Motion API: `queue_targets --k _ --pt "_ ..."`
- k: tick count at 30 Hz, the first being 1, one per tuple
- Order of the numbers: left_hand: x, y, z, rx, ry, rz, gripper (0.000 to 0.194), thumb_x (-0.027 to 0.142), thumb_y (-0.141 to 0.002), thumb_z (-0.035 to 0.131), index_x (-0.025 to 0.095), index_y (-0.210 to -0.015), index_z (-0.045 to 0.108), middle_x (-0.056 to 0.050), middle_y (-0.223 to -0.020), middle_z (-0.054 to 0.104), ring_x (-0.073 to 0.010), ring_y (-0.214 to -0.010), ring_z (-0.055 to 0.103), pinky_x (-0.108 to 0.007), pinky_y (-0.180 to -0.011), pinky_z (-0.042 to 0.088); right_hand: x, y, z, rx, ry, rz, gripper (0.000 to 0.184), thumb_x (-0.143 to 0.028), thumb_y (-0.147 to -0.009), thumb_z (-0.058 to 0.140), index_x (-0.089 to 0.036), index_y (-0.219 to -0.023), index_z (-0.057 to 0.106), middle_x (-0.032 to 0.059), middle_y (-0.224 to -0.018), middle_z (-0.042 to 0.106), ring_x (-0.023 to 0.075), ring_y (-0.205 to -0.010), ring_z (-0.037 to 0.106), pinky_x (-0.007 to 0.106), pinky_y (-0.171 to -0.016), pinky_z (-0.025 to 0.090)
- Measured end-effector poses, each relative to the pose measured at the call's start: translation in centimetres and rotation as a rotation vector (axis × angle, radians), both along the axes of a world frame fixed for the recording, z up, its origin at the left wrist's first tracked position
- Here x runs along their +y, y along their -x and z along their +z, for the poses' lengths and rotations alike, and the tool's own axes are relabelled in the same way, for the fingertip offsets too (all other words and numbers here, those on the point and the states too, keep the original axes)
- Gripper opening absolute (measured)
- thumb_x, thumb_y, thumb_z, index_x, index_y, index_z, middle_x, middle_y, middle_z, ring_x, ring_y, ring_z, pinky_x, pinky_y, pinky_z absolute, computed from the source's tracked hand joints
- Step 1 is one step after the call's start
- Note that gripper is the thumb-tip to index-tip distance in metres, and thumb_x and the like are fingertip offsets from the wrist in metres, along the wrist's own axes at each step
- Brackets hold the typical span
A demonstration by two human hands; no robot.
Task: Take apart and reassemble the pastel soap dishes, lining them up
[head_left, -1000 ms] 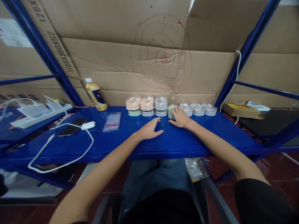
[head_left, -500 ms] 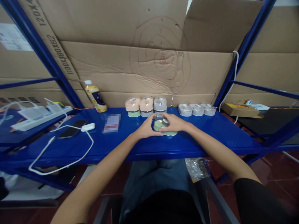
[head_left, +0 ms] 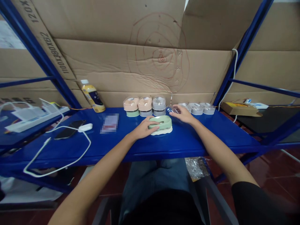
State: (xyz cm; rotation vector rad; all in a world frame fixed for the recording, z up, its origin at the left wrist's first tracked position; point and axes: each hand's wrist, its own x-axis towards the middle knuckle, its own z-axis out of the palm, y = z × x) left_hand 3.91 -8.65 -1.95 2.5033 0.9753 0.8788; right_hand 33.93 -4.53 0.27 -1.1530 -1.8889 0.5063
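A light green box [head_left: 166, 122] with rounded ends sits on the blue table, its top off and a pale wavy-edged piece [head_left: 161, 132] under it. My left hand [head_left: 146, 127] grips the box's left end, thumb at the front and fingers over the top. Behind and to the right, my right hand [head_left: 184, 115] is closed on a clear plastic lid [head_left: 172, 109], held off the box. Part of the lid is covered by my fingers. Just behind the green box stand stacked boxes with clear lids, two pinkish [head_left: 145, 103] and one grey [head_left: 159, 102].
Small grey clear-lidded boxes [head_left: 197, 108] line the back right. At left lie a yellow drink bottle [head_left: 93, 97], a blurred packet [head_left: 110, 123], a phone [head_left: 67, 131] and a white cable [head_left: 86, 153]. Cardboard [head_left: 100, 59] forms the back wall.
The clear lid has come off the green box and moved right and back in my right hand. My left hand has stayed at the box's left side.
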Motion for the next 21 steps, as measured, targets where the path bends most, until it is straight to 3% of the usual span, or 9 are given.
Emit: queue_targets --k 4,7,9,11,15,18,21 --pt "1.1 0.9 0.1 -0.190 -0.048 0.178 0.058 0.063 -0.102 0.042 0.018 -0.116 0.076 -0.014 -0.130 0.064 -0.0310 -0.126 0.061 -0.048 -0.115 0.047 -0.1 0.1 0.5 0.070 -0.012 0.002 0.057 -0.059 -0.084 0.076 -0.024 -0.128 0.064 0.0107 -0.124 0.072 0.0287 -0.114 0.070 0.049 -0.105 0.055" --pt "1.8 1.8 0.2 -0.296 -0.094 0.377 0.060 0.061 -0.104 0.035 0.016 -0.115 0.074 -0.014 -0.123 0.067 -0.0305 -0.123 0.061 -0.048 -0.114 0.047 -0.1 -0.1 0.8 0.163 0.027 0.008 0.053 -0.062 -0.089 0.068 -0.024 -0.126 0.063 0.0106 -0.121 0.072 0.0273 -0.107 0.073 0.047 -0.099 0.058" --pt "1.8 2.1 0.3 -0.274 -0.101 0.434 0.058 0.058 -0.104 0.036 0.016 -0.113 0.074 -0.014 -0.119 0.068 -0.0315 -0.123 0.061 -0.049 -0.113 0.047 0.0 -0.3 0.8 0.227 0.054 0.017 0.053 -0.064 -0.091 0.065 -0.024 -0.125 0.062 0.0102 -0.119 0.072 0.0255 -0.100 0.074 0.045 -0.095 0.060" --pt "1.4 2.2 0.5 -0.199 -0.095 0.396 0.055 0.057 -0.103 0.038 0.016 -0.112 0.074 -0.015 -0.119 0.066 -0.0323 -0.124 0.060 -0.050 -0.113 0.047 0.0 -0.4 0.8 0.250 0.070 0.021 0.053 -0.066 -0.092 0.063 -0.025 -0.126 0.062 0.0092 -0.117 0.072 0.0242 -0.097 0.075 0.044 -0.094 0.061" --pt "0.0 1.4 0.7 0.003 -0.078 0.157 0.049 0.057 -0.101 0.047 0.020 -0.119 0.073 -0.014 -0.135 0.058 -0.0326 -0.131 0.058 -0.051 -0.118 0.044 -0.3 -0.3 1.2 0.184 0.019 0.015 0.061 -0.066 -0.087 0.069 -0.026 -0.132 0.063 0.0096 -0.126 0.072 0.0265 -0.109 0.072 0.048 -0.104 0.056" --pt "-0.8 0.4 0.5 0.088 -0.039 0.034 0.049 0.058 -0.097 0.058 0.024 -0.131 0.067 -0.012 -0.143 0.055 -0.0331 -0.135 0.057 -0.051 -0.120 0.043 -1.1 0.2 1.8 0.121 -0.048 0.144 0.070 -0.060 -0.080 0.079 -0.023 -0.137 0.063 0.0116 -0.138 0.069 0.0294 -0.125 0.067 0.051 -0.114 0.049" --pt "-1.0 -0.3 0.2 0.039 0.011 0.045 0.071 0.057 -0.087 0.073 0.022 -0.145 0.053 -0.014 -0.147 0.057 -0.0358 -0.138 0.056 -0.053 -0.119 0.044 -2.0 1.3 2.2 -0.027 -0.106 0.326 0.079 -0.056 -0.072 0.088 -0.022 -0.140 0.064 0.0122 -0.141 0.067 0.0303 -0.129 0.065 0.050 -0.115 0.048"
